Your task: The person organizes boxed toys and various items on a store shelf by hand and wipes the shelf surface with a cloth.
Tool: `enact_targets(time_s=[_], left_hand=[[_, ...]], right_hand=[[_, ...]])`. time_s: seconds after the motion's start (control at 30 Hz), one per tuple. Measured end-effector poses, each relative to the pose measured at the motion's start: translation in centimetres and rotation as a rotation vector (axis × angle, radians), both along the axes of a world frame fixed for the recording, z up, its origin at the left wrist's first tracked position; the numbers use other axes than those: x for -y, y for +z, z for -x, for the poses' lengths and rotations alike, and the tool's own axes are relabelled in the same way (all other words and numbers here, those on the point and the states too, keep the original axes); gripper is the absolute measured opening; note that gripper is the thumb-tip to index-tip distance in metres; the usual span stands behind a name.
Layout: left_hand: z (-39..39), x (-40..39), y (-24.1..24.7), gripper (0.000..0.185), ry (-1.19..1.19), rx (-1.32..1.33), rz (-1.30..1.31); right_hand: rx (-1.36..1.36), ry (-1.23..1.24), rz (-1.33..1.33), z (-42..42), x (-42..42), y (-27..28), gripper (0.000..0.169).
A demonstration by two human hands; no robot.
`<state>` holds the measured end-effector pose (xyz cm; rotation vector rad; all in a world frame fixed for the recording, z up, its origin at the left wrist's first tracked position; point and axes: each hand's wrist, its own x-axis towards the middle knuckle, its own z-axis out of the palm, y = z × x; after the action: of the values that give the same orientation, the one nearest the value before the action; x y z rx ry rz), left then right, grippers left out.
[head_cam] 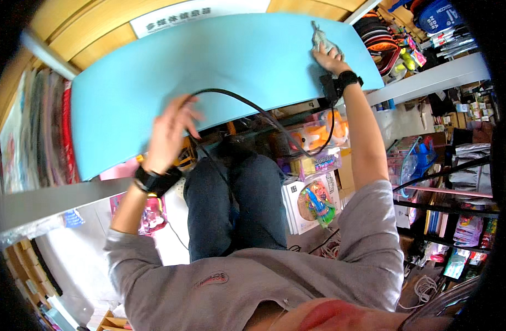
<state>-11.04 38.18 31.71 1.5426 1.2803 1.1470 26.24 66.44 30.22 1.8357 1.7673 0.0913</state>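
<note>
My right hand [331, 60] grips a crumpled grey-green cloth [324, 41] against the far right part of a light-blue tabletop [236, 53]. My left hand [174, 128], blurred, is over the table's near edge at the left, its fingers partly spread. A black cable [253, 105] arches from this hand toward the right and bends up to a black device [329, 89] at my right wrist. Whether the left fingers grip the cable or it only passes by them is unclear. Black straps circle both wrists.
Upright books or folders [50, 124] line the table's left end. Packaged toys [319, 132] and white boxes [306, 202] sit below, right of my knees [236, 198]. Stocked shelves [455, 207] stand at the right. A white sign [195, 16] with writing is behind the table.
</note>
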Motion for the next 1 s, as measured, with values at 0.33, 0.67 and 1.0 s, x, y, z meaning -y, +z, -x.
enact_targets(time_s=[0.33,0.67,1.0], left_hand=[[1.3,23.5,-2.0,0.048,-0.607,0.253,0.376],[6.7,13.8,2.7,0.033,0.463,-0.421,-0.435],[2.7,-0.3,0.0,0.044,0.115,-0.884,-0.512]], right_hand=[[-0.438,-0.221,-0.017,4.1,5.0,0.8,0.067],[-0.523,0.801,0.058,23.3,13.9,-0.8,0.053],[-0.579,0.672,0.118,23.9,9.3,1.5,0.062]])
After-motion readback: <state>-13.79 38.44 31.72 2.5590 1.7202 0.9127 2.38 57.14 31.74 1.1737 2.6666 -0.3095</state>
